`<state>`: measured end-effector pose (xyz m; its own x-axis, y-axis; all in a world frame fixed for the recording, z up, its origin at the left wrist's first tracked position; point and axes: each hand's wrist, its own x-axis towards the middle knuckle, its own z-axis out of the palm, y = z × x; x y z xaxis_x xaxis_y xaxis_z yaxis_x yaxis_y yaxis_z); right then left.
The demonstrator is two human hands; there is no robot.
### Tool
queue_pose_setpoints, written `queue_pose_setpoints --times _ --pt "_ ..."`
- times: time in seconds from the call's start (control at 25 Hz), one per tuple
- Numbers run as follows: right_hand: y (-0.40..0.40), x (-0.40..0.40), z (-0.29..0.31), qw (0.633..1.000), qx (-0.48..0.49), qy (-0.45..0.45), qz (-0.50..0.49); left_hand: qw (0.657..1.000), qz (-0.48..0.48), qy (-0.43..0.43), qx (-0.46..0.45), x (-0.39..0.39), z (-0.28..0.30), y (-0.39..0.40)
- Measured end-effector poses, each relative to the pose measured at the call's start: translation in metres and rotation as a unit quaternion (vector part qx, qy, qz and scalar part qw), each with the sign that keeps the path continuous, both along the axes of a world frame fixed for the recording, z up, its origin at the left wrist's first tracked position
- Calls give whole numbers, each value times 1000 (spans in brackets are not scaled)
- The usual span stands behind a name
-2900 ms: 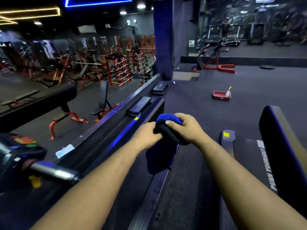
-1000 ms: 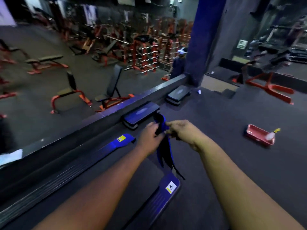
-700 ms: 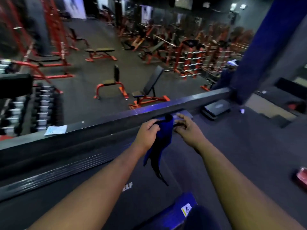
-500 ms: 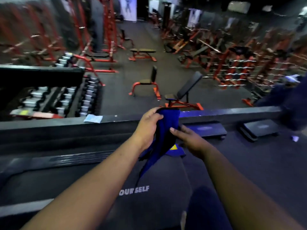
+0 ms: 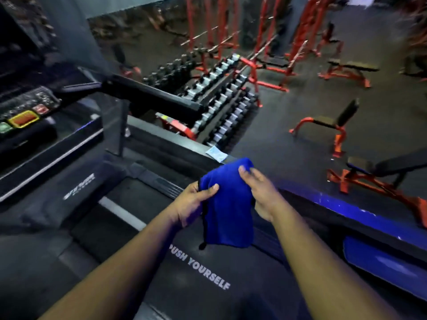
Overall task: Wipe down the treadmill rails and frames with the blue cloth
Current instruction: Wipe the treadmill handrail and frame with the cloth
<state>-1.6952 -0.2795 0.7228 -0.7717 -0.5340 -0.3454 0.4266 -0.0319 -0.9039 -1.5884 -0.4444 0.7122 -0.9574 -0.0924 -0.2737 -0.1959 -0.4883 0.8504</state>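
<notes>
We hold the blue cloth (image 5: pixel 227 209) up above the treadmill belt (image 5: pixel 201 269), bunched and hanging in folds. Our left hand (image 5: pixel 193 205) pinches its left edge; our right hand (image 5: pixel 260 195) grips its right side, near the side rail (image 5: pixel 360 218).

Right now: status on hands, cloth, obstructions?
Left hand and right hand both grip blue cloth, held above treadmill belt. No rail contact. Nothing blocking.
</notes>
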Motion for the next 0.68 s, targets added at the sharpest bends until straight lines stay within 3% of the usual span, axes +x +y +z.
queue_pose_setpoints --times 0.12,0.24,0.36,0.48,0.56,0.68 --pt "0 -5 19 975 114 -7 191 996 90 -5 -20 1 41 0" --pt "-32 5 56 972 60 27 224 991 114 -31 -69 38 73 -23" --pt "-77 19 75 940 88 142 297 963 170 -129 -163 92 90 -51" --pt "-130 57 74 898 115 204 373 905 290 -230 -212 154 92 -68" --pt "-166 96 71 889 100 206 397 841 381 -298 -244 196 91 -73" --pt "-211 150 67 869 68 228 434 770 373 -382 -350 241 90 -73"
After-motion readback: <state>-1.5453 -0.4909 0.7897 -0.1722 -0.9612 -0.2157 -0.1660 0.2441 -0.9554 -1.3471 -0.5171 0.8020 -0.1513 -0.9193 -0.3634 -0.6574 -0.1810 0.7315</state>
